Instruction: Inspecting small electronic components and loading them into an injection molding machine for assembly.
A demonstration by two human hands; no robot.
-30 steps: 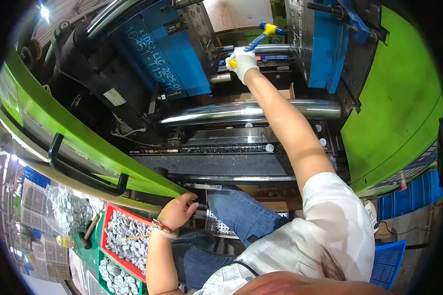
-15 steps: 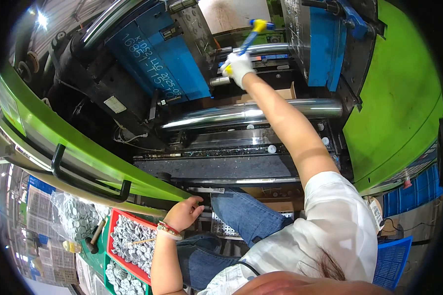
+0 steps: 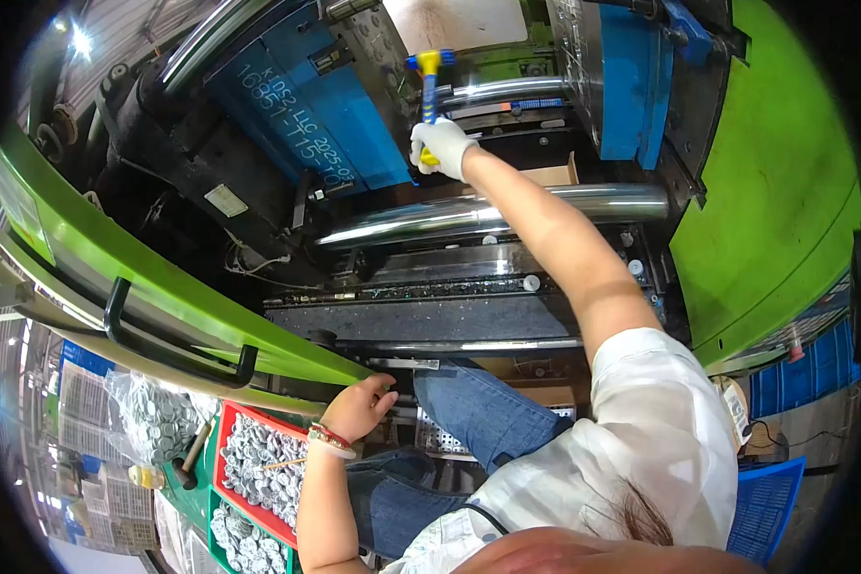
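Observation:
My right hand (image 3: 442, 147), in a white glove, is closed around the handle of a small mallet (image 3: 430, 96) with a blue and yellow head. The mallet stands head up inside the machine, beside the steel face of the left blue mold half (image 3: 306, 115). On the right is the other blue mold half (image 3: 629, 86), with a gap between the two. My left hand (image 3: 359, 408) is bare, with a beaded bracelet at the wrist. It lies by the lower end of the green machine door (image 3: 287, 354), loosely bent, thumb apart from the fingers, with nothing visible in it.
Thick steel tie bars (image 3: 507, 212) cross the machine. Small round grey pieces (image 3: 531, 283) lie on the ledge below. At the lower left are a red tray (image 3: 226, 430) and a green tray (image 3: 210, 536) of grey discs, a hammer (image 3: 191, 459) and a filled plastic bag (image 3: 153, 416).
My right hand has moved left with the mallet, whose head has swung left from a rightward tilt to nearly upright. My left hand stays by the green door.

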